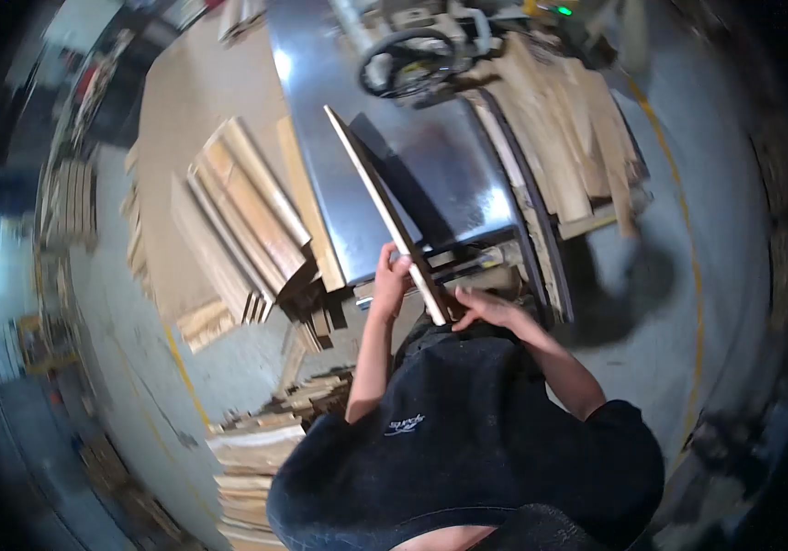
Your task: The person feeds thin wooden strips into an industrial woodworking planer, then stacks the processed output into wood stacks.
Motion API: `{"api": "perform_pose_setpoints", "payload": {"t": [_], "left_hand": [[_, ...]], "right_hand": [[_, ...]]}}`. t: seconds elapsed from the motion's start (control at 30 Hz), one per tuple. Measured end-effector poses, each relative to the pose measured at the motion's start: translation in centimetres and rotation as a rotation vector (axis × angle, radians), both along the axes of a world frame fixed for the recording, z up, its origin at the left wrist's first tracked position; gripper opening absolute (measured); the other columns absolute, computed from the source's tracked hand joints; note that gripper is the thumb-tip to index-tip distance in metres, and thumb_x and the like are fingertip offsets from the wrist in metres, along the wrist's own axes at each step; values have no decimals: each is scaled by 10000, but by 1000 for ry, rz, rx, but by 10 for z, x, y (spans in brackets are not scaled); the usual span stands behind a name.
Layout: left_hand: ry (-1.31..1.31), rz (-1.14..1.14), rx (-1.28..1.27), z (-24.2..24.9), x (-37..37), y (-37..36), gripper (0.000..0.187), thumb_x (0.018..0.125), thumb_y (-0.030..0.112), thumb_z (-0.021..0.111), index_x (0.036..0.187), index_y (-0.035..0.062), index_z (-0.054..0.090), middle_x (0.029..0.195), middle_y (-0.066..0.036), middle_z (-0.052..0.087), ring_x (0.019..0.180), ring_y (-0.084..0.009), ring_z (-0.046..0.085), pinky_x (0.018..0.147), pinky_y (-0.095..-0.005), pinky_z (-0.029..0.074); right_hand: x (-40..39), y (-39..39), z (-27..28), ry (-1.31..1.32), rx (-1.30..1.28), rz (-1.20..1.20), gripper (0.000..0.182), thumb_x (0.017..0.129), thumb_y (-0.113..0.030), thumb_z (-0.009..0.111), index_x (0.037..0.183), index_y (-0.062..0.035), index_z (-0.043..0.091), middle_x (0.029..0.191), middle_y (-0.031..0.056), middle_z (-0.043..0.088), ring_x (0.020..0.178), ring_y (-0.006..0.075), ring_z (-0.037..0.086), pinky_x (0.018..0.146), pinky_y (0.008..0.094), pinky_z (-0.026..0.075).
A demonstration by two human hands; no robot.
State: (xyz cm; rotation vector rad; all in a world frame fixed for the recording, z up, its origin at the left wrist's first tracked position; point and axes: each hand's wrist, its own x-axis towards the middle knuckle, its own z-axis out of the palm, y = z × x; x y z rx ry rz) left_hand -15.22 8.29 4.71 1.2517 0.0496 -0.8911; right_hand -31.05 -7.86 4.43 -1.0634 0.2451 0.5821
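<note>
A long, narrow wooden board (378, 193) is on its edge above a shiny metal machine table (329, 165), its far end reaching away from my body. My left hand (392, 283) grips the board's left side near the close end, thumb over the upper edge. On the other side my right hand (490, 310) holds the near end, with part of its fingers hidden behind the wood. The board casts a dark shadow or reflection on the metal to its right.
Stacked wooden boards (242, 202) lie on a brown panel surface (201, 83) to the left. More planks (550, 129) are piled at right. A black handwheel (407, 62) stands at the table's back. Below left is a wood stack (256, 468); yellow lines (678, 184) mark the floor.
</note>
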Motion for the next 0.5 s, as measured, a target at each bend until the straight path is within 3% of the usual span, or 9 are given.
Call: {"api": "perform_pose_setpoints", "payload": {"t": [0.07,0.1,0.13,0.2,0.27,0.3,0.4,0.47,0.5], "left_hand": [[-331,-191,263,6,-22,-26,638,858,223,736,1377,45,409,899,-65,595,821,-147,609,672,-278,513],[-406,-218,327,-28,-26,-31,739,779,305,821,1356,24,455,981,-101,589,841,-126,602,664,-258,486],[-615,-329,597,-33,-26,-39,732,752,332,832,1315,8,495,1007,-145,639,911,-190,618,761,-305,508],[-1215,-181,703,-39,-40,-58,847,646,449,878,1263,-9,523,1234,-259,531,1107,-332,561,885,-414,484],[-1309,-114,671,-31,-45,-77,893,594,517,872,1236,-2,530,1403,-329,361,1300,-450,396,1000,-499,400],[-1331,-50,618,-35,-48,-89,868,596,508,863,1224,7,533,1427,-341,348,1309,-476,377,1038,-536,345],[-1242,-162,787,-61,-52,-117,1005,688,570,776,1425,11,385,1531,-300,235,1442,-425,206,1132,-554,192],[-1282,-228,753,-64,-42,-131,1032,697,602,750,1452,16,361,1558,-263,211,1465,-388,175,1148,-551,152],[-1253,-230,712,-65,-35,-139,1021,689,604,754,1438,17,385,1557,-254,225,1461,-378,195,1147,-548,153]], "right_hand": [[-35,10,-6,-11,25,-112,855,932,-706,333,1436,-16,366,1355,169,508,1253,259,512,938,449,512],[-52,9,-17,37,80,-171,813,971,-637,339,1468,4,292,1377,192,484,1283,284,494,925,434,516],[-63,8,-26,40,81,-164,813,971,-637,339,1468,4,292,1377,192,484,1283,284,494,925,434,516],[-79,-1,-38,154,342,-506,749,989,-569,368,1462,8,306,1386,223,467,1281,306,498,910,407,516],[-85,-13,-45,224,513,-530,697,992,-525,383,1441,7,342,1378,242,471,1258,310,520,882,358,531],[-86,-16,-58,245,574,-546,683,994,-508,400,1435,9,341,1362,249,483,1233,315,540,854,332,539],[-82,-5,-83,362,575,-676,622,995,-468,460,1385,11,382,1319,253,525,1146,312,604,745,269,554],[-72,-6,-74,325,389,-848,595,990,-459,493,1324,30,435,1313,254,532,1135,310,612,685,257,540],[-65,-7,-68,354,301,-871,601,998,-495,454,1250,50,490,1220,249,593,1057,299,654,631,257,531]]}}
